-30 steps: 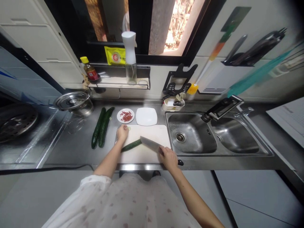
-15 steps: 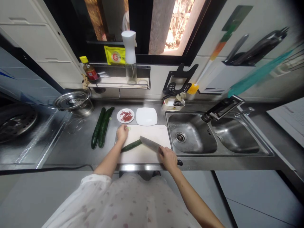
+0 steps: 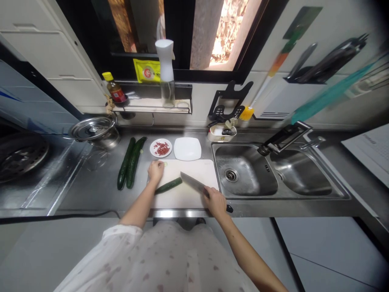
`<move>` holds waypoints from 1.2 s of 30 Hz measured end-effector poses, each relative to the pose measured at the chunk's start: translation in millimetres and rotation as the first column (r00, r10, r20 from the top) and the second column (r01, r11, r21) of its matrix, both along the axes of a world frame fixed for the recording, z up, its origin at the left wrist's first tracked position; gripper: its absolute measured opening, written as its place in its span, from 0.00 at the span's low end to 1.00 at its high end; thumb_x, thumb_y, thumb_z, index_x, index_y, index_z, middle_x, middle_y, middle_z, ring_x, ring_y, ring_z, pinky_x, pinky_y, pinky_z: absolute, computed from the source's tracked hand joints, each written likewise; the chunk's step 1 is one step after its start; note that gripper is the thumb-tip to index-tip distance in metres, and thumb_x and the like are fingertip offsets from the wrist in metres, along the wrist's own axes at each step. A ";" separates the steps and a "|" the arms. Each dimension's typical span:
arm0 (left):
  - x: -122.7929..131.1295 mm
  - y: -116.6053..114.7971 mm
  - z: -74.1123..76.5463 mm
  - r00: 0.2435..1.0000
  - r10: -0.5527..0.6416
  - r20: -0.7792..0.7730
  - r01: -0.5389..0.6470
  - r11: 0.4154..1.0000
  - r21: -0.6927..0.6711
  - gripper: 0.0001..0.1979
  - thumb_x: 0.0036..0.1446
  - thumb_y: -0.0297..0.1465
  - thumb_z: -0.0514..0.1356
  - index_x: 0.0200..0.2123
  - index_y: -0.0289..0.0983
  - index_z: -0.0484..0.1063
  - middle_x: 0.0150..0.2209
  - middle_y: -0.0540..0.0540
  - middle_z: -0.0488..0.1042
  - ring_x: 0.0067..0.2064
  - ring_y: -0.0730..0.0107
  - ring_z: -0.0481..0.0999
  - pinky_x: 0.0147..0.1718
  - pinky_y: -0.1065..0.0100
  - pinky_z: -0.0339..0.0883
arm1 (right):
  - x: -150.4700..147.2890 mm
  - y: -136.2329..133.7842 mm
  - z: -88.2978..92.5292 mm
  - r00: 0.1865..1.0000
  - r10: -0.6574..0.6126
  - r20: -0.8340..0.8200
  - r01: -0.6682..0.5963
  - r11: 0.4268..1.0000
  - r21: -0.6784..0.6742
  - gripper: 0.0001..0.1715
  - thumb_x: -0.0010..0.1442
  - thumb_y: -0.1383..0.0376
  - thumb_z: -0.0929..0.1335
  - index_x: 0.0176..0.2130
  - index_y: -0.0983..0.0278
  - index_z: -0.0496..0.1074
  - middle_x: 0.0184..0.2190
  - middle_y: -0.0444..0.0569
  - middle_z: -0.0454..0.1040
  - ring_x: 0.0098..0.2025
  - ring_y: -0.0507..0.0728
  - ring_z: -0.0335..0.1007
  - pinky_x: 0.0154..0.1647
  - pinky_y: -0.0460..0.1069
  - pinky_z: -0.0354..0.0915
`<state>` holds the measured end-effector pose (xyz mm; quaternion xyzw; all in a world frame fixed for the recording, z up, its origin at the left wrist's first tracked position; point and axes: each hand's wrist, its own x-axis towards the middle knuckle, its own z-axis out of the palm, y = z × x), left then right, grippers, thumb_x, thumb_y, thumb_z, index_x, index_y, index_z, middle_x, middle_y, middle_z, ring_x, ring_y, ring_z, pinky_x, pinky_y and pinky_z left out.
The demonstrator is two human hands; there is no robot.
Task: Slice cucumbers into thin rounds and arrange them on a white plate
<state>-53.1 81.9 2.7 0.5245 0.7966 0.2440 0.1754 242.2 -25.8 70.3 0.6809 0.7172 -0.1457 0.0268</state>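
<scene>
A white cutting board (image 3: 194, 198) lies on the counter in front of me. On it rests a dark green cucumber piece (image 3: 168, 185), its left end partly behind my left wrist. My right hand (image 3: 215, 201) is closed on the handle of a broad knife (image 3: 193, 182), whose tip is just right of the cucumber's cut end. My left hand (image 3: 155, 170) is at the board's upper left corner, fingers closed together beside a small pale green slice (image 3: 165, 164); what they hold, if anything, is hidden.
Two whole cucumbers (image 3: 132, 162) lie left of the board. Behind it are a plate of chopped red pieces (image 3: 161, 148) and a white square plate (image 3: 187, 149). A double sink (image 3: 246, 194) is at right, a lidded steel pot (image 3: 106, 137) at left.
The knife has shifted slightly right, leaving a small gap between its tip and the cucumber's cut end. My left hand has barely moved.
</scene>
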 end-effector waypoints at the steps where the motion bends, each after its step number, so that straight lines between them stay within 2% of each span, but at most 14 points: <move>1: -0.3 -2.5 -0.7 1.000 0.012 0.016 -0.012 1.000 0.014 0.13 0.59 0.35 0.54 0.39 0.39 0.77 0.41 0.43 0.75 0.44 0.61 0.73 0.45 0.64 0.63 | 0.0 0.2 0.0 1.000 -0.010 -0.015 0.010 1.000 0.001 0.20 0.62 0.64 0.63 0.53 0.59 0.70 0.43 0.49 0.75 0.43 0.55 0.69 0.40 0.46 0.57; 5: -1.1 -18.0 -5.0 0.998 -0.002 0.063 -0.002 0.998 0.060 0.13 0.59 0.36 0.54 0.40 0.40 0.77 0.41 0.44 0.75 0.44 0.61 0.73 0.45 0.64 0.64 | 0.3 1.8 -1.0 0.997 -0.022 -0.076 0.022 1.000 0.003 0.19 0.62 0.63 0.63 0.52 0.58 0.71 0.44 0.48 0.75 0.42 0.55 0.70 0.39 0.45 0.57; 9: 2.5 -39.6 -6.3 0.994 -0.087 0.069 0.082 0.994 0.069 0.12 0.58 0.36 0.55 0.38 0.39 0.77 0.38 0.45 0.76 0.41 0.64 0.73 0.43 0.66 0.64 | -2.3 3.7 -1.2 0.994 -0.061 -0.090 0.061 0.998 0.000 0.17 0.62 0.62 0.63 0.50 0.57 0.73 0.43 0.47 0.76 0.42 0.54 0.70 0.38 0.45 0.56; 13: 11.4 -60.4 -1.0 0.980 -0.191 0.056 0.186 0.979 0.083 0.11 0.59 0.36 0.56 0.38 0.39 0.77 0.37 0.45 0.76 0.38 0.66 0.73 0.42 0.66 0.64 | -8.4 5.2 2.3 0.989 -0.090 -0.114 0.090 0.996 -0.004 0.15 0.63 0.61 0.63 0.47 0.57 0.73 0.41 0.46 0.76 0.41 0.54 0.70 0.37 0.45 0.56; 17: 21.6 -72.6 8.7 0.962 -0.274 0.023 0.270 0.956 0.112 0.11 0.60 0.36 0.56 0.37 0.40 0.77 0.37 0.45 0.76 0.40 0.65 0.73 0.44 0.65 0.63 | -15.3 5.8 9.0 0.986 -0.113 -0.120 0.109 0.993 -0.039 0.14 0.64 0.61 0.62 0.46 0.57 0.73 0.41 0.46 0.77 0.41 0.54 0.71 0.36 0.45 0.56; 21: 30.7 -76.8 19.0 0.935 -0.354 0.011 0.350 0.928 0.127 0.12 0.62 0.37 0.55 0.38 0.40 0.77 0.38 0.45 0.76 0.42 0.64 0.73 0.44 0.64 0.62 | -21.8 6.6 12.5 0.985 -0.111 -0.128 0.105 0.993 -0.058 0.17 0.65 0.61 0.60 0.49 0.57 0.72 0.44 0.47 0.77 0.44 0.54 0.71 0.38 0.45 0.56; 25: 36.1 -77.3 25.2 0.893 -0.451 -0.008 0.448 0.885 0.126 0.13 0.63 0.37 0.54 0.39 0.40 0.77 0.39 0.44 0.76 0.43 0.63 0.72 0.45 0.63 0.62 | -30.1 8.9 12.0 0.993 -0.080 -0.090 0.074 0.994 -0.077 0.19 0.68 0.60 0.56 0.49 0.59 0.71 0.40 0.48 0.78 0.43 0.55 0.72 0.37 0.46 0.56; 29: 38.2 -75.4 23.8 0.852 -0.523 -0.010 0.521 0.845 0.119 0.13 0.64 0.37 0.53 0.42 0.42 0.77 0.40 0.45 0.76 0.44 0.64 0.72 0.46 0.63 0.61 | -40.7 12.2 13.9 0.997 -0.008 -0.079 -0.001 0.993 -0.116 0.20 0.69 0.60 0.55 0.50 0.62 0.69 0.39 0.50 0.78 0.41 0.56 0.72 0.36 0.46 0.55; 36: 41.7 -71.3 20.2 0.845 -0.535 0.000 0.535 0.844 0.044 0.14 0.63 0.38 0.53 0.45 0.44 0.76 0.42 0.45 0.76 0.47 0.63 0.72 0.48 0.62 0.60 | -55.3 18.9 19.2 0.993 0.080 -0.085 -0.093 0.982 -0.165 0.18 0.69 0.62 0.55 0.47 0.65 0.69 0.40 0.54 0.77 0.42 0.56 0.72 0.38 0.46 0.57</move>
